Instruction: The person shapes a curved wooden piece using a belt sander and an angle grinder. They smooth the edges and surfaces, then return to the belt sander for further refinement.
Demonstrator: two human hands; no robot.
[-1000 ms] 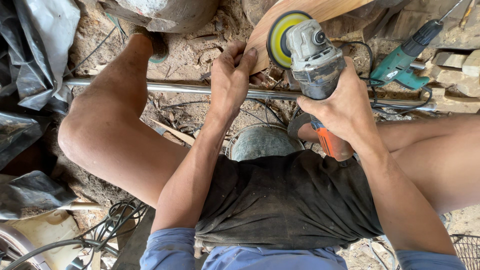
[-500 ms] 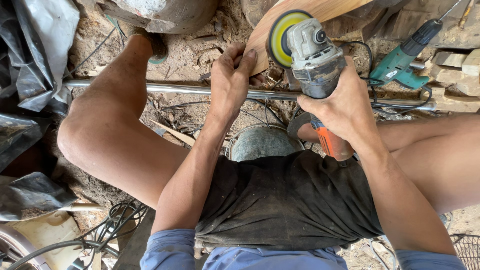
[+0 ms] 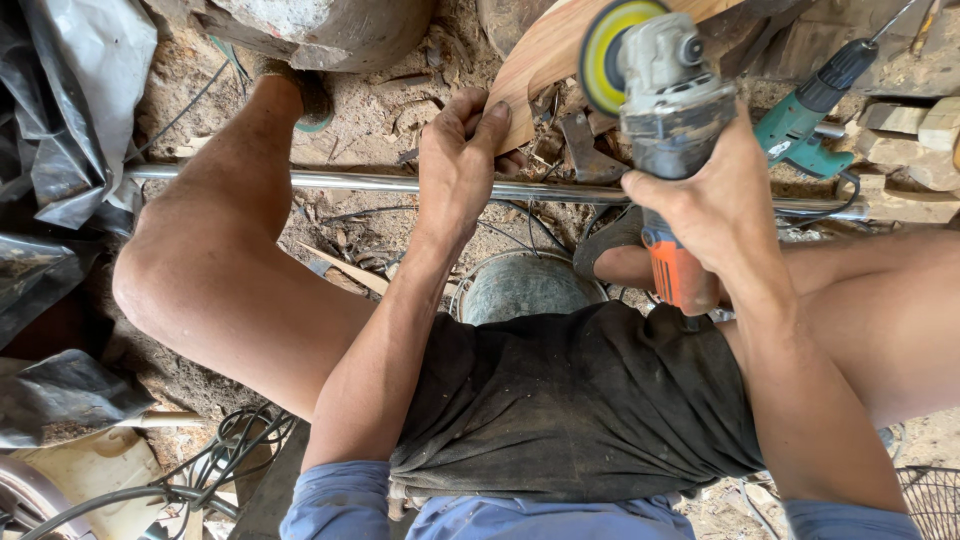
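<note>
The left hand [image 3: 458, 165] is pressing closed on the edge of a curved wooden piece [image 3: 545, 55] lying over a metal pipe [image 3: 350, 182]. The right hand [image 3: 715, 200] is gripping an angle grinder [image 3: 665, 110], its yellow disc [image 3: 605, 50] touching the wood. A green drill [image 3: 805, 120] is lying near on the dirt floor [image 3: 380, 110], a metal bucket [image 3: 520, 290] between the knees.

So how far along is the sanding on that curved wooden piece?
Underway, hard to grade. The left hand pins the curved tan wooden piece over the long metal pipe. The right hand holds the grey-and-orange angle grinder, its yellow disc at the wood's edge. How much edge remains can't be seen.
</note>
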